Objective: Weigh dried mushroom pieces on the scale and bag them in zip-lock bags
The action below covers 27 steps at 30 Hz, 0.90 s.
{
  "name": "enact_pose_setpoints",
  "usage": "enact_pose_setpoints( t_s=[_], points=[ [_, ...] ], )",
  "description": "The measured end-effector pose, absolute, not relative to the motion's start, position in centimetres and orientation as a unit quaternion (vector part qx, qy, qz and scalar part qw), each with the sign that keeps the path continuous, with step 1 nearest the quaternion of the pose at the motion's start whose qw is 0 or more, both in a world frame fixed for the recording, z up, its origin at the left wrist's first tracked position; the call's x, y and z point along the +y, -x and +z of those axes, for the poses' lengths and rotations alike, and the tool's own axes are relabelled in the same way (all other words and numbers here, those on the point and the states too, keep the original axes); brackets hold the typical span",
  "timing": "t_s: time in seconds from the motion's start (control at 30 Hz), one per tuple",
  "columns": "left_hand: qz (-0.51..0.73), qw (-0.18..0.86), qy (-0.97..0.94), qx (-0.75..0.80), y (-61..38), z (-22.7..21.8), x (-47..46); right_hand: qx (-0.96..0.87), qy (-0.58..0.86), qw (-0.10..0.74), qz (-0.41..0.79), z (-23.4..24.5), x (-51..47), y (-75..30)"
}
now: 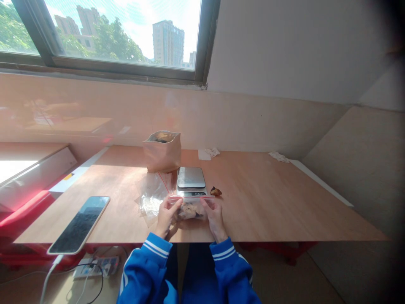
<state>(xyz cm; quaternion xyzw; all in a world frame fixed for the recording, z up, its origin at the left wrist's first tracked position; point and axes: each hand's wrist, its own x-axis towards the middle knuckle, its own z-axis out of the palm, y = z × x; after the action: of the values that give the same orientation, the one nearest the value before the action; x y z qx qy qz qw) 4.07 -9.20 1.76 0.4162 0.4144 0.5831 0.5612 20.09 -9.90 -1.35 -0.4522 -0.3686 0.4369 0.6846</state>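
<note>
- Between both hands, at the near edge of the worktop (284,198) and just on this side of the kitchen scale (191,178): a clear zip bag (191,210), with pale, irregular pieces visible inside.
- Clamped on the bag's left upper corner: the left hand (166,215), thumb in front, other fingers mostly hidden behind.
- Clamped likewise on the right upper corner: the right hand (215,216).
- Impossible to tell from here whether pressed closed or not: the red seal strip (193,197) along the top.
- Best to draw the corners gently apart, so as to hold the strip straight and level.
- Shake the pieces low first, well clear of the strip; a trapped crumb could spoil the seal.
- Press along the strip from one end to the other with firm thumbs, easing surplus air out on the way.
- Avoid leaning on the scale, so close beyond the bag.
- Mind also the loose brown piece (216,191) to the right of the scale, and the flat pile of clear bags (153,195) to the left, in front of the open-topped paper bag (163,155).
</note>
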Motion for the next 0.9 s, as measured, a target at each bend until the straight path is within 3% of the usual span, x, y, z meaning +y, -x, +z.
enact_pose_setpoints(
  t_s=[0.9],
  points=[
    [0.539,0.54,-0.459,0.456,-4.18,1.48,-9.21,-0.424,0.45,0.654,0.436,-1.85,-9.93,-20.17]
  ],
)
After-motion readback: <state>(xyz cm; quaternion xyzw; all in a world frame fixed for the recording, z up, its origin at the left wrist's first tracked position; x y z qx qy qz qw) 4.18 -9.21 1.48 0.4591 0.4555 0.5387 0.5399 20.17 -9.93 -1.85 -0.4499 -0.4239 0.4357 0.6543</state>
